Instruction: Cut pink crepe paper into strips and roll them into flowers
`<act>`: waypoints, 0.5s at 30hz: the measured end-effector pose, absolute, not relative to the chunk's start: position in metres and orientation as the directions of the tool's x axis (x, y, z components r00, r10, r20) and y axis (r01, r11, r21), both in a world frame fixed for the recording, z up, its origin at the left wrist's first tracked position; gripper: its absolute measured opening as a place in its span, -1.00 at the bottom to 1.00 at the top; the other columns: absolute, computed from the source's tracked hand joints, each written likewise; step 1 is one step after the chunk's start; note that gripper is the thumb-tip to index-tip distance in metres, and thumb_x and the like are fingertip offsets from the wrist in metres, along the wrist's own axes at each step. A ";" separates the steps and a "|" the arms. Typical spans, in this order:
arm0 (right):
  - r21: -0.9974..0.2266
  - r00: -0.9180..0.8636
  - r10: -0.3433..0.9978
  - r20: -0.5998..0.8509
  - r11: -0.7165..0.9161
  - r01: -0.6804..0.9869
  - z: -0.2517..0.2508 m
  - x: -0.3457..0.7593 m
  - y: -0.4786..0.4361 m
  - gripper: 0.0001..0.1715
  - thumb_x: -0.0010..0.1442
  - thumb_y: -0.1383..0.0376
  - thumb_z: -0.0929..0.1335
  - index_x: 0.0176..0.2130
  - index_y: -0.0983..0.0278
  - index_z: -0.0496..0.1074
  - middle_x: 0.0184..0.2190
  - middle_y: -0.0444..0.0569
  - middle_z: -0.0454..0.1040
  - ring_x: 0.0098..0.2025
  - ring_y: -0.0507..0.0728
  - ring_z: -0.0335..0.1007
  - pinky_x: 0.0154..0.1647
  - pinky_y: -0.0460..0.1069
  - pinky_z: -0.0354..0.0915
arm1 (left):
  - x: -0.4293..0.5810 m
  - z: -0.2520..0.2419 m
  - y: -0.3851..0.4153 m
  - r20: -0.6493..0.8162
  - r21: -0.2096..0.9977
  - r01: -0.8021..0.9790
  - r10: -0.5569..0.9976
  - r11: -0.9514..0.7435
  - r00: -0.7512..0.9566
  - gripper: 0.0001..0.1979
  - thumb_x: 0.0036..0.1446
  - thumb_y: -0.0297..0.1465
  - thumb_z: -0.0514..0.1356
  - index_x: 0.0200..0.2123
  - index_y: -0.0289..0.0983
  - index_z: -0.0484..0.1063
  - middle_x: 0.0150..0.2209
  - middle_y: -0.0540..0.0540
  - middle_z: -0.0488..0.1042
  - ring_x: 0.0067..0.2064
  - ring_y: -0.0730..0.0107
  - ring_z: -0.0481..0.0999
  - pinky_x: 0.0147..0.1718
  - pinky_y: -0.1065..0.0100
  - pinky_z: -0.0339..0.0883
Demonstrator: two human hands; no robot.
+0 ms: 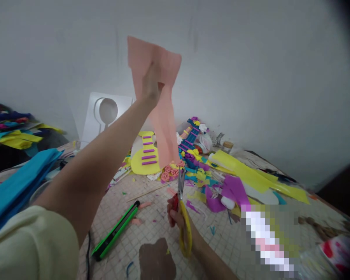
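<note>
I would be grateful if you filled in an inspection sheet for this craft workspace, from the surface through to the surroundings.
Surface: table with grid pattern, scattered with bits.
Job's things: pink strip raised; scissors below it, tips near its lower end, contact unclear.
Clutter: green cutter, brown piece, purple paper, yellow sheet.
Hands: left hand grips the strip; right hand holds the scissors.
Cables: black cord near the cutter.
Surroundings: plain wall behind.

Paper [166,120]: uniform salmon pink. Scissors [182,206]: handles yellow and red, blades silver. Utility knife [116,230]: green with black. Guitar cutout [136,162]: yellow, purple crossbars [148,157]. Folded sheet [20,190]: solid blue. Worktop [156,223]: pale, grid-patterned. Wall [251,77]: grey.
</note>
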State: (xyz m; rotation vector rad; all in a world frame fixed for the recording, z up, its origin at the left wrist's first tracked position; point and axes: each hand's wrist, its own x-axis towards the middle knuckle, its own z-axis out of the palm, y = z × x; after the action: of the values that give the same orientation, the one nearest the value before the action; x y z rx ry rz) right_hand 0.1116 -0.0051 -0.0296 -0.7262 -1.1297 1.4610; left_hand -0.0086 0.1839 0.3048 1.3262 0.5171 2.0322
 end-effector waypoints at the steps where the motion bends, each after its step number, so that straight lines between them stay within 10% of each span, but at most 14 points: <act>1: -0.915 -0.220 0.963 0.156 0.058 -0.398 -0.029 0.111 -0.004 -0.61 -0.04 0.11 0.41 -0.23 0.22 0.31 -0.40 -0.13 0.30 -0.54 -0.03 0.13 -0.54 -0.10 0.08 | -0.011 0.301 0.180 0.665 0.585 -0.384 0.694 -0.714 -0.276 -0.67 0.23 -0.42 -0.11 -0.07 -0.38 0.34 -0.05 -0.06 0.34 0.11 0.18 0.30 -0.10 0.25 0.26; 10: -0.880 -0.409 0.895 0.177 -0.042 -0.473 -0.005 0.115 0.009 -0.51 -0.03 -0.08 0.24 -0.30 0.25 0.31 -0.37 -0.03 0.41 -0.62 0.00 0.21 -0.63 -0.06 0.11 | -0.028 0.262 0.148 0.604 0.515 -0.663 0.779 -0.543 -0.168 -0.92 0.05 -0.41 0.13 -0.35 -0.23 0.40 -0.13 -0.12 0.47 0.08 0.14 0.34 -0.04 0.27 0.30; 15: -0.940 -0.534 0.840 0.095 -0.101 -0.326 0.030 0.135 0.039 -0.69 -0.04 0.13 0.33 -0.41 0.35 0.39 -0.54 0.02 0.48 -0.74 0.05 0.23 -0.72 -0.03 0.14 | -0.029 0.275 0.113 0.567 0.530 -0.730 0.821 -0.431 -0.073 -0.87 0.13 -0.44 0.05 -0.30 -0.29 0.38 -0.20 -0.09 0.48 0.08 0.20 0.35 0.01 0.26 0.25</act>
State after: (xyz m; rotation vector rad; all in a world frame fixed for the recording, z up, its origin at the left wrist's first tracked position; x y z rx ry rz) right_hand 0.1348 0.0386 0.0304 -0.6139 -1.3191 1.7591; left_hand -0.0287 0.1132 0.2750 1.0178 0.1261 1.7432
